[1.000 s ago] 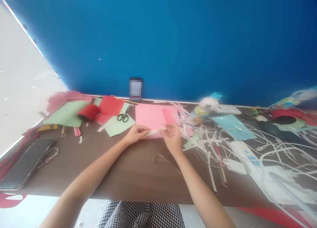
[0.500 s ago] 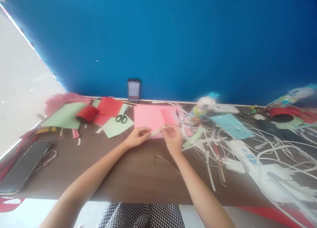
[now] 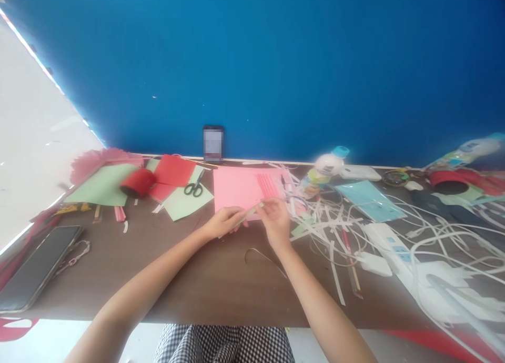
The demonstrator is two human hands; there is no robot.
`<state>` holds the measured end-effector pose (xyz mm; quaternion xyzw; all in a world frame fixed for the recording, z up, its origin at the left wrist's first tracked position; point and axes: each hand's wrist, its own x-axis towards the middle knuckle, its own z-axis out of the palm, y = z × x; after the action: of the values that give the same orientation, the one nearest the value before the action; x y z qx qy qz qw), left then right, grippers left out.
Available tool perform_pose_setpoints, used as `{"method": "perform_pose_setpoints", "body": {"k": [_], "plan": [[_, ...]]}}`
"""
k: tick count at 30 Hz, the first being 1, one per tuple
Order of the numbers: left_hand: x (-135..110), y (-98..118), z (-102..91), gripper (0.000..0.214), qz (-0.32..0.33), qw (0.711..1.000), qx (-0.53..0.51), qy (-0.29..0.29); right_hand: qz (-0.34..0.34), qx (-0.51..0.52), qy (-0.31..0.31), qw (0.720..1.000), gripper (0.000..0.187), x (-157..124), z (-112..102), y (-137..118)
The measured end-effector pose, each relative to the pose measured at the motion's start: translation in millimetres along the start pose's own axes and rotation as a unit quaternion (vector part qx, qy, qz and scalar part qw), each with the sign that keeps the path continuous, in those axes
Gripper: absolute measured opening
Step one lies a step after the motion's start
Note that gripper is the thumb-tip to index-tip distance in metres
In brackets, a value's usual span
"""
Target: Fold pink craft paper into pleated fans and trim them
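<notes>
My left hand (image 3: 224,222) and my right hand (image 3: 275,219) both pinch a thin pale paper strip (image 3: 248,214) over the near edge of a pink paper sheet (image 3: 236,188). The strip runs between the two hands, tilted down to the left. Several cut pink strips (image 3: 269,184) lie on the sheet's right part. Green-handled scissors (image 3: 194,186) rest on a light green sheet (image 3: 185,201) left of the pink one.
The brown table (image 3: 197,279) stands against a blue wall. A tangle of white paper strips (image 3: 335,231) and a white power strip (image 3: 389,242) fill the right. A red roll (image 3: 138,182), a phone (image 3: 37,268) and a bottle (image 3: 325,168) lie around.
The left end of the strip has dipped lower and my left hand has shifted slightly right and toward me. My right hand stays in place.
</notes>
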<state>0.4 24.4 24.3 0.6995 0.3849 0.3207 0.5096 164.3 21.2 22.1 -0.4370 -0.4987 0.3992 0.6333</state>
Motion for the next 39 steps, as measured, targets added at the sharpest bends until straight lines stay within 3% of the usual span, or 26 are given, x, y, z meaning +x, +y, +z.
{"method": "perform_pose_setpoints", "body": {"k": [7, 11, 15, 21, 30, 39], "plan": [[-1, 1, -1.3, 0.045, -0.015, 1.000, -0.012, 0.002, 0.026, 0.018, -0.018, 0.999, 0.028, 3, -3, 5], [-3, 2, -0.8, 0.044, -0.017, 1.000, -0.016, 0.000, 0.044, -0.011, -0.066, 0.997, 0.039, 1, -1, 1], [-2, -1, 0.0, 0.044, -0.037, 0.998, -0.039, -0.030, 0.084, -0.050, -0.074, 0.992, 0.026, 0, -2, -1], [2, -11, -1.7, 0.044, -0.091, 0.983, -0.141, -0.068, 0.125, -0.020, -0.075, 0.989, 0.025, 6, -10, 9], [0, -16, -12.9, 0.043, -0.110, 0.971, -0.195, -0.088, 0.135, 0.017, -0.027, 0.990, 0.024, 15, -16, 17], [1, -21, -26.4, 0.044, -0.100, 0.976, -0.192, -0.034, 0.136, 0.038, 0.027, 0.990, 0.025, 19, -22, 22]]}}
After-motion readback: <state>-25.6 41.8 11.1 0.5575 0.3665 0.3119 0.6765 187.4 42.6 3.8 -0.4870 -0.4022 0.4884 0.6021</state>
